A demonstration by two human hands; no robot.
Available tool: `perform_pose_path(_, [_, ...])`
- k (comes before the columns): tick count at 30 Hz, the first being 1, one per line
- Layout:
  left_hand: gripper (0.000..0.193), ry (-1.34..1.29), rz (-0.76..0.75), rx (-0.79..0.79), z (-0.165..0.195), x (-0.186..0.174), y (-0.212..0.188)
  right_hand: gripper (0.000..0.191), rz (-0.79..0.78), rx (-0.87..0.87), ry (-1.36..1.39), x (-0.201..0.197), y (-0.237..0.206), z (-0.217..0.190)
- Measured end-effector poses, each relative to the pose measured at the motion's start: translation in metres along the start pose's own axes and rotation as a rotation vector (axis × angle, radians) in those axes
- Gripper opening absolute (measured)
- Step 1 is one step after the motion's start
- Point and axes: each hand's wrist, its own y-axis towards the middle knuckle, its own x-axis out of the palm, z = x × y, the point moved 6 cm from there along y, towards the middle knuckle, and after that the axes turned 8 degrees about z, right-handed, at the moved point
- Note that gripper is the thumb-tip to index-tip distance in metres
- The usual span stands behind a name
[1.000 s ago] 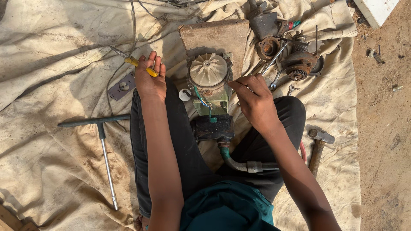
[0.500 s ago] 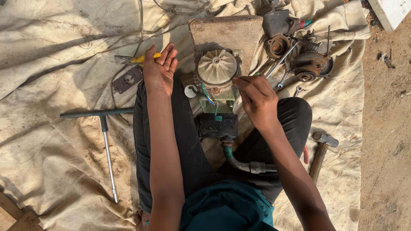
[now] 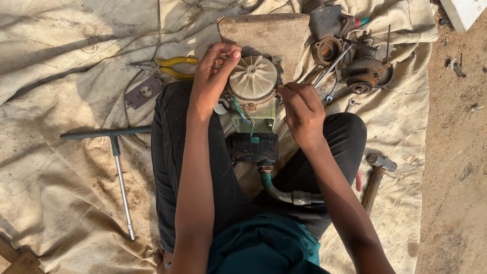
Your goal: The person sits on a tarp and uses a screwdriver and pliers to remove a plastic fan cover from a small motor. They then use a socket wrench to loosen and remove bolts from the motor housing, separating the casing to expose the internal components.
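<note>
The left hand [image 3: 212, 76], which a second ago was reaching toward the yellow-handled pliers [image 3: 165, 67] at upper left, is now gripping the motor's cream fan [image 3: 252, 77] at upper centre, while the right hand [image 3: 300, 109] is pinching at its right edge.

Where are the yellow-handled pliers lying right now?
In the head view, the yellow-handled pliers lie on the beige cloth, just beyond the left hand, above a small grey metal plate.
</note>
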Motion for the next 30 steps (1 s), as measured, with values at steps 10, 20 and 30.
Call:
perform_pose_path(10, [0.073, 0.428, -0.249, 0.358, 0.012, 0.024, -0.017, 0.044, -0.212, -0.34, -0.144, -0.007, 0.012, -0.003])
perform_pose_path(20, [0.104, 0.254, -0.365, 0.291, 0.002, 0.023, -0.016, 0.038, -0.337, -0.63, -0.137, -0.014, 0.027, 0.002])
perform_pose_path(30, [0.047, 0.073, -0.119, 0.386, 0.01, 0.011, -0.009, 0.015, 0.021, 0.197, 0.15, -0.018, -0.015, 0.01])
